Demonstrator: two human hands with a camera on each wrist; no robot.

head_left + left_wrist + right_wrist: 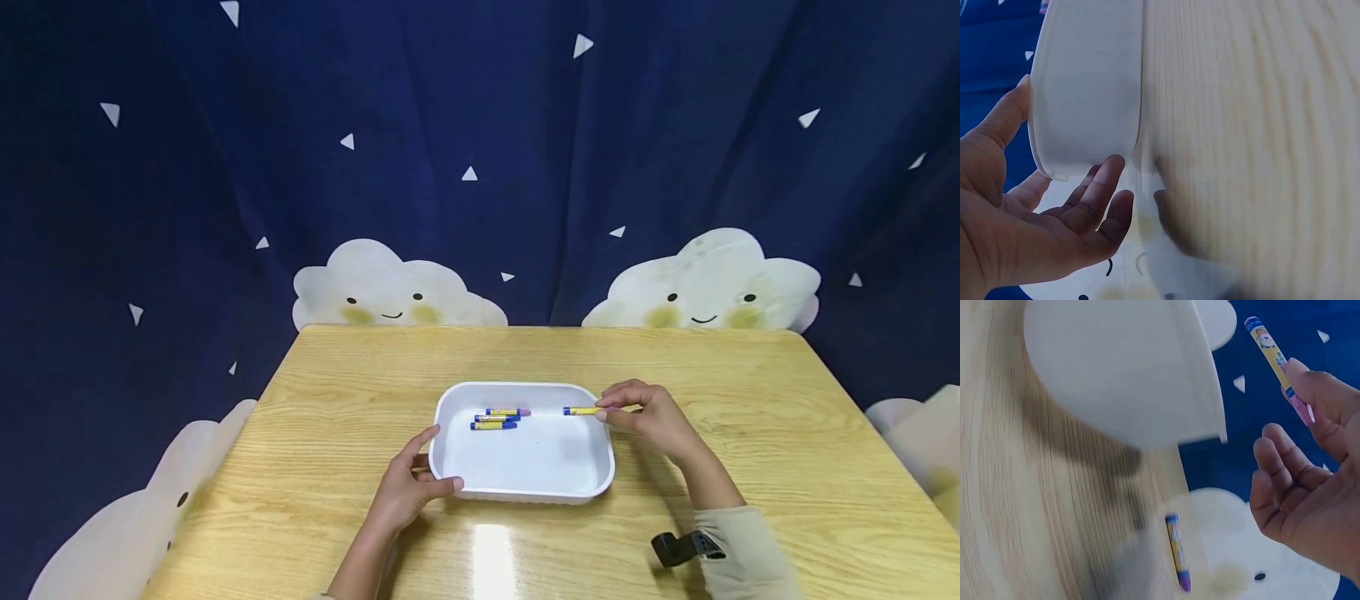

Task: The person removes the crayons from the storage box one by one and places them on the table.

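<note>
A white plastic tray (525, 483) rests on the wooden table, with three crayons (495, 419) in blue-and-yellow wrappers together at its far left. At the tray's near left corner is my left hand (408, 483), thumb on the front rim and other fingers around the end. The left wrist view shows its fingertips (1113, 164) against the tray wall. My right hand (645, 414) pinches a pink crayon (1279, 365) between thumb and index finger, over the tray's right rim. Its remaining fingers are loosely curled. Another crayon, purple-tipped (1179, 553), lies on the table in the right wrist view.
The light wood table (315, 400) extends around the tray. Behind it hangs a dark blue curtain (525, 108) with white triangles and clouds. A black device (678, 548) is strapped at my right wrist, by the beige sleeve (750, 554).
</note>
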